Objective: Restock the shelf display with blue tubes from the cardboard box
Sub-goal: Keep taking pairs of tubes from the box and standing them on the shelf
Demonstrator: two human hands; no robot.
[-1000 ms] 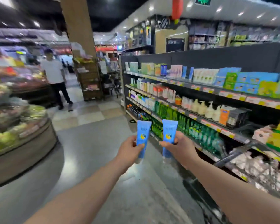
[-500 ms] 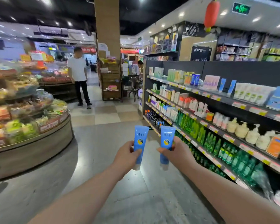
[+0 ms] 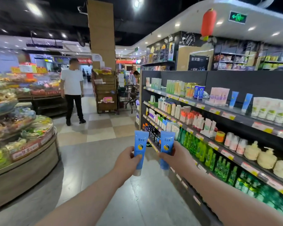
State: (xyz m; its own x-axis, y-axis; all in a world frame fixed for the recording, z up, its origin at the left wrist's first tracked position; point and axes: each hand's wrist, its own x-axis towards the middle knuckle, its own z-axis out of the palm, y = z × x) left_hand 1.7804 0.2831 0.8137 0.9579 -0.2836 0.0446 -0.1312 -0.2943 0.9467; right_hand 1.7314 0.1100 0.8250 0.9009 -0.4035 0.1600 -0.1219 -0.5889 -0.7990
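Observation:
My left hand (image 3: 127,159) grips a blue tube (image 3: 140,147) upright, cap down, with a yellow-and-blue emblem on its front. A second, matching blue tube (image 3: 166,145) stands upright in my right hand (image 3: 176,156). Both are held out in front of me over the aisle floor, side by side and a little apart. The shelf display (image 3: 219,111) runs along my right. On its top shelf stand two more blue tubes (image 3: 234,99), with a gap between them and beside them. The cardboard box is not in view.
A round produce stand (image 3: 23,160) fills the left side. A person in a white shirt (image 3: 72,88) stands in the aisle ahead. A square pillar (image 3: 101,38) and a rack of goods (image 3: 105,95) stand beyond. The grey floor lies between stand and shelves.
The view has swung left and advanced along the aisle, so more of the shelf's far end shows. Both hands keep the tubes in the same pose.

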